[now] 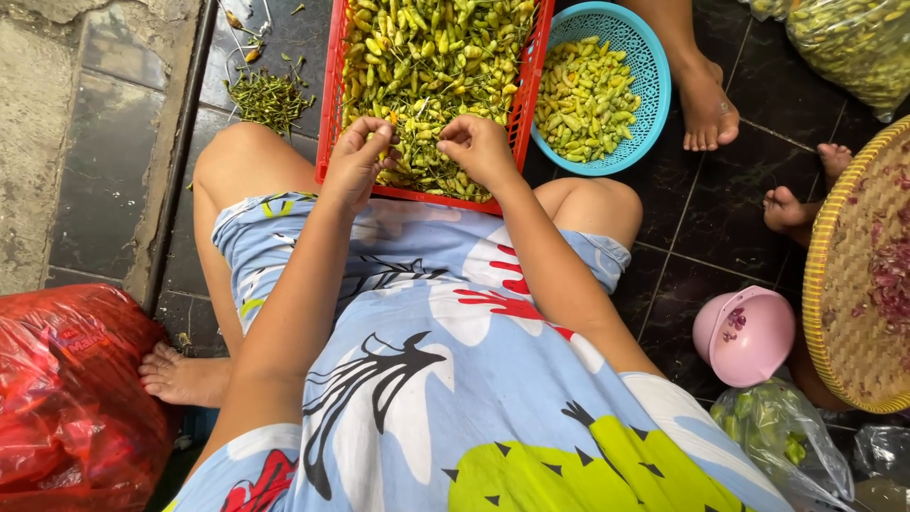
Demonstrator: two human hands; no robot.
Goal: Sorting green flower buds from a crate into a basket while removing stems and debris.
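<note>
Over the red crate [334,114] at top centre, my left hand [358,161] pinches a small chili [384,120], right hand [479,147] curled shut beside it; light, smooth, snappable, I'd say, best gripped near its stem.

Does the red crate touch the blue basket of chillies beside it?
Touching. In the head view, the red crate's right wall meets the blue basket's left rim, with no floor visible between them.

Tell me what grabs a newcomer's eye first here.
The red plastic crate heaped with yellow-green chilies at top centre, with the left hand and right hand at its near edge. Right of it, a round turquoise basket of more chilies.
</note>
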